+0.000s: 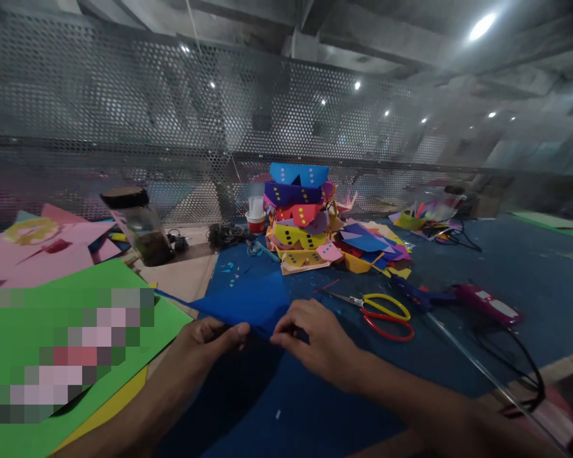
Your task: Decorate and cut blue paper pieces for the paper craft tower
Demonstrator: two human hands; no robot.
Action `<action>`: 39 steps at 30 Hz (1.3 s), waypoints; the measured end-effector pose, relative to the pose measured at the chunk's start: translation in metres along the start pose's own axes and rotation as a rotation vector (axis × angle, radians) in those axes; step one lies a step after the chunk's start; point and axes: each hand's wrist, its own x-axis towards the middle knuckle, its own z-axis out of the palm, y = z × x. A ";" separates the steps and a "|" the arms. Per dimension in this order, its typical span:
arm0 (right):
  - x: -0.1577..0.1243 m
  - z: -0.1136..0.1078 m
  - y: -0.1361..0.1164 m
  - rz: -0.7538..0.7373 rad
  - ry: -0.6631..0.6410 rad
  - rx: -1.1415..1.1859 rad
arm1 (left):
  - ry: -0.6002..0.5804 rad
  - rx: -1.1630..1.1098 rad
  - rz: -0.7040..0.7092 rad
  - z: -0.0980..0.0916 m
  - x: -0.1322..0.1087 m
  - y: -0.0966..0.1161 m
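While both hands meet at its near edge, the blue sheet (248, 300) is held above the middle of the tabletop (253, 413), in front of a stack of masks (300, 236). The left hand (200, 346) pinches that edge between thumb and curled fingers; the right hand (322, 340) pinches it just beside, thumb and forefinger pressed together. Work on the sheet looks to be at an early stage: no dots or openings show on it, whereas the masks are shaped and dotted, and so appear done. What is left seems to include the edge between the hands; it is too dark to tell whether that is folded.

The scissors (386, 308) and glue gun (487, 304) lie to the right, untouched. On the left, the lidded jar (146, 232) holds something dark at its bottom. The red cup (256, 224) beside the stack holds something whitish, and the yellow tub (407, 221) farther right holds coloured pens.
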 end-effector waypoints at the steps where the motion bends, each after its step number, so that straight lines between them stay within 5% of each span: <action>1: 0.001 -0.002 0.001 0.005 0.063 0.020 | 0.000 -0.037 -0.002 0.000 0.000 0.004; 5: 0.010 -0.011 0.008 0.230 0.230 0.220 | -0.008 -0.172 -0.015 0.000 0.002 0.018; 9: 0.016 -0.007 0.017 0.457 0.029 0.576 | -0.049 -0.209 -0.054 0.004 0.004 0.022; 13: 0.017 0.001 0.021 0.559 -0.053 0.673 | -0.078 -0.251 -0.035 0.010 0.007 0.021; 39: 0.012 0.010 0.026 0.601 -0.140 0.712 | -0.061 -0.110 0.062 0.007 0.012 -0.006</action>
